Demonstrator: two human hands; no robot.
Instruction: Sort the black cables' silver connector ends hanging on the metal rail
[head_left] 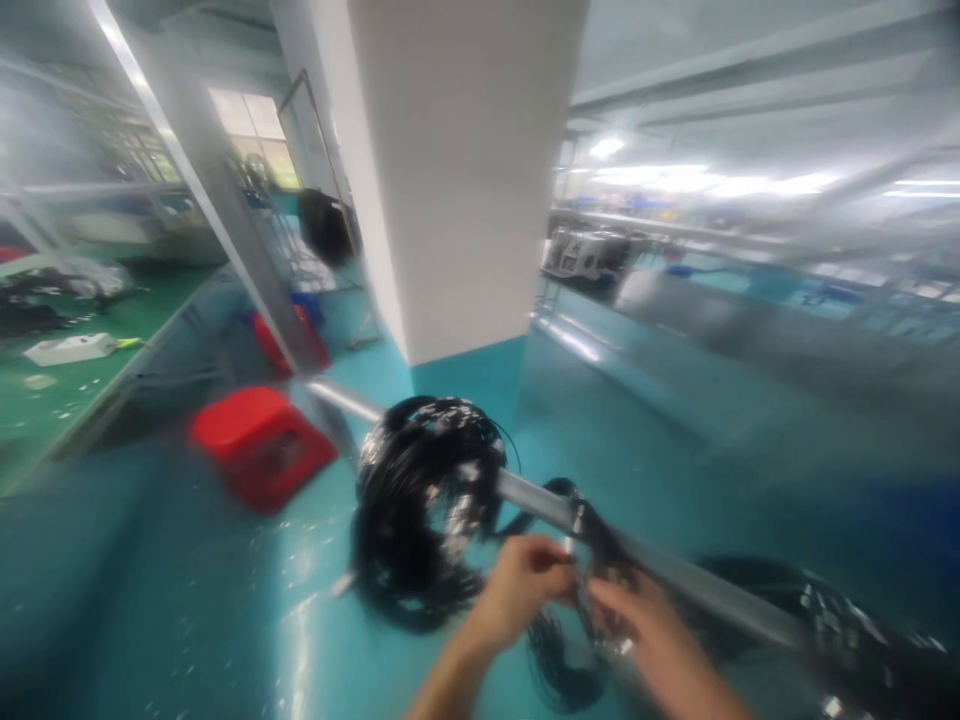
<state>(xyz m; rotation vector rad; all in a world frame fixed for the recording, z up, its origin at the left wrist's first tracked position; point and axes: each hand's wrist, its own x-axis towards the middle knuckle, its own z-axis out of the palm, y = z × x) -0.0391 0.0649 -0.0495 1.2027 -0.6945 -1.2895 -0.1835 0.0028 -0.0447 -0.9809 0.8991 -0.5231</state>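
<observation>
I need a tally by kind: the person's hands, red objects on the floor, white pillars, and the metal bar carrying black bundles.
Hands: 2 (left hand, right hand)
Red objects: 2 (nearer one, farther one)
White pillar: 1
Metal bar: 1
Total: 6

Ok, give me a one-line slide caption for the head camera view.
Left hand and right hand at a black cable bundle on a metal rail, beside a larger black cable coil.

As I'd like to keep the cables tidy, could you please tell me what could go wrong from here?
The large black coil hangs close beside the left hand, so a strand might snag. The smaller bundle dangling below the hands could tangle. The right hand, close to the metal rail, might knock it.
</observation>
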